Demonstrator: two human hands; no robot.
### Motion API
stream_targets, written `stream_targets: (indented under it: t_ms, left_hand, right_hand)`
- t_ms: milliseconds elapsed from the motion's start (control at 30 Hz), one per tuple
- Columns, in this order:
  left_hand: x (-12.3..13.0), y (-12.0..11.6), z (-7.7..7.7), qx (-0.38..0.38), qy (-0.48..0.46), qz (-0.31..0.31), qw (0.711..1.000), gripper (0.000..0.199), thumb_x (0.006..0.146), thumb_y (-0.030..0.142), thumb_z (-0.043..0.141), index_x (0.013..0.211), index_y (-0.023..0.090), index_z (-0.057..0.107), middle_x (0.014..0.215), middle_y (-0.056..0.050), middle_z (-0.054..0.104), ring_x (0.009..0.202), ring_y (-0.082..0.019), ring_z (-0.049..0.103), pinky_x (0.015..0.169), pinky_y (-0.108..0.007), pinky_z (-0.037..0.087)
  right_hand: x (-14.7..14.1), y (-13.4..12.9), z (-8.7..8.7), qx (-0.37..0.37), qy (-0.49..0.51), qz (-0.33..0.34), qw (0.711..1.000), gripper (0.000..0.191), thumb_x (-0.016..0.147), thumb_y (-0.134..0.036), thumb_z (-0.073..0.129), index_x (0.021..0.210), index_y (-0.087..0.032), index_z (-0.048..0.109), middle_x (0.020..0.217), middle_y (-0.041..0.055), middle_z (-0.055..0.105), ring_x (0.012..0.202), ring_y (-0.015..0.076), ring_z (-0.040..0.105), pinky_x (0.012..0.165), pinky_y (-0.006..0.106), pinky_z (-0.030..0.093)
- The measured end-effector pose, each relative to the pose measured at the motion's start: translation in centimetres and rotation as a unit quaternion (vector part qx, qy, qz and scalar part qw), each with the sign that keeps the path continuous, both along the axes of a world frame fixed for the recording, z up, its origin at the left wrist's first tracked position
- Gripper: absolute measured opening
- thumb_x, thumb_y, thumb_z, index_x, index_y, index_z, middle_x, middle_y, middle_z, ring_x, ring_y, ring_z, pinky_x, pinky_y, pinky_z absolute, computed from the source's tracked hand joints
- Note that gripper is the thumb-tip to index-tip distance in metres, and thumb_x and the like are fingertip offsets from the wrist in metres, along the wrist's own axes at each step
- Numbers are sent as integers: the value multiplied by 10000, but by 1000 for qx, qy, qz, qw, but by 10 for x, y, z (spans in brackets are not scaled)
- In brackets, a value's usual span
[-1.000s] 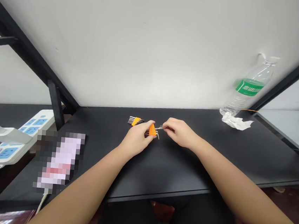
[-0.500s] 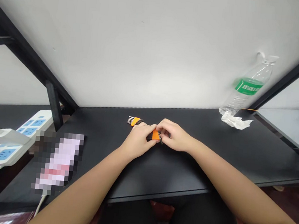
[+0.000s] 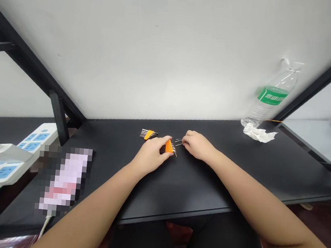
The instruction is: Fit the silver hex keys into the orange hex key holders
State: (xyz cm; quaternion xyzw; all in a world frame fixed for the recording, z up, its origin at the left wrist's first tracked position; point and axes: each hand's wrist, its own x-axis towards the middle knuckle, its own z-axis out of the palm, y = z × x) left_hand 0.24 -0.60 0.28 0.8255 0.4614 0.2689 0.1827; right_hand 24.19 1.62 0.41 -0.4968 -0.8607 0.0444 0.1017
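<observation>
From my remote view: left hand (image 3: 150,155) has its grip closed on an orange hex key holder (image 3: 169,146), short key ends jutting rightward. Right hand (image 3: 200,146) has its fingers narrow over loose hex keys (image 3: 179,144), just above or on the worktop (image 3: 177,187); can't tell whether it pinches any. Second hex key set (image 3: 149,135) lies just beyond the left hand. Risks, my judgement: thin, smooth keys could roll or scatter if nudged; similar shapes invite a mix-up; tilting the held holder might let a loosely seated key slide out.
</observation>
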Motion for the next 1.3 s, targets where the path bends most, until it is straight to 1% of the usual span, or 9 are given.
stream_targets:
  t_ms: [67, 167, 267, 367, 467, 600, 800, 1067, 1300]
  left_hand:
    - [0, 1, -1, -1, -3, 0, 1000, 534, 847, 338, 728, 1359, 221, 632, 1155, -64, 733, 1016, -250, 692, 932, -380, 530]
    - [0, 1, -1, -7, 3, 4, 1000, 538, 845, 342, 729, 1361, 223, 634, 1163, -63, 734, 1021, -254, 694, 933, -382, 533]
    - [0, 1, 0, -9, 14, 9, 1000, 540, 838, 329, 735, 1359, 220, 637, 1171, -67, 733, 1049, -264, 691, 950, -388, 530]
    - [1, 0, 1, -20, 13, 18, 1000, 559, 830, 319, 742, 1369, 218, 631, 1177, -67, 729, 1050, -262, 693, 959, -390, 533]
    - [2, -1, 2, -32, 5, 24, 999, 593, 825, 317, 749, 1394, 222, 609, 1162, -63, 727, 1021, -250, 700, 943, -382, 543]
    - [2, -2, 4, -33, 6, 25, 999, 572, 825, 325, 751, 1373, 232, 618, 1118, -54, 726, 989, -240, 699, 920, -373, 545]
    - [1, -2, 3, -25, 11, 23, 999, 549, 830, 335, 740, 1360, 247, 625, 1110, -48, 729, 981, -243, 695, 904, -373, 543]
    - [0, -1, 2, -23, 7, 17, 1000, 537, 820, 337, 750, 1336, 241, 636, 1110, -64, 733, 983, -262, 694, 903, -393, 535]
    - [-1, 0, 0, -26, 20, 5, 999, 510, 831, 348, 741, 1321, 244, 645, 1115, -64, 733, 997, -260, 688, 917, -386, 533]
  right_hand:
    - [-4, -3, 5, -10, -26, -18, 999, 146, 928, -144, 551, 885, -164, 689, 995, 96, 637, 862, 199, 600, 754, 307, 448]
    - [-6, -9, 11, -53, -43, -47, 997, 78, 843, -112, 589, 812, -163, 638, 949, 93, 635, 748, 177, 569, 651, 295, 404]
    - [-4, -11, 14, -70, -11, -39, 997, 77, 802, -104, 610, 767, -170, 597, 905, 74, 630, 697, 155, 534, 612, 279, 369]
    - [-3, -10, 13, -63, 90, 17, 994, 99, 803, -86, 609, 797, -181, 583, 838, 29, 619, 698, 136, 523, 631, 254, 376]
    - [-3, -9, 12, -40, 182, 76, 980, 123, 841, -62, 575, 850, -182, 603, 834, 9, 612, 713, 121, 531, 675, 241, 406]
    - [-4, -9, 10, -1, 232, 109, 967, 121, 893, -84, 567, 869, -180, 636, 879, 28, 622, 753, 129, 555, 703, 251, 433]
    - [-3, -11, 12, 19, 246, 106, 963, 122, 922, -114, 557, 870, -180, 646, 869, 35, 629, 742, 137, 556, 689, 260, 435]
    - [-4, -14, 17, 16, 248, 98, 964, 163, 960, -137, 524, 906, -190, 669, 929, 51, 661, 826, 157, 600, 775, 280, 472]
    - [-6, -15, 14, 54, 214, 130, 967, 233, 1014, -171, 475, 953, -183, 699, 958, 73, 671, 873, 170, 624, 801, 289, 495]
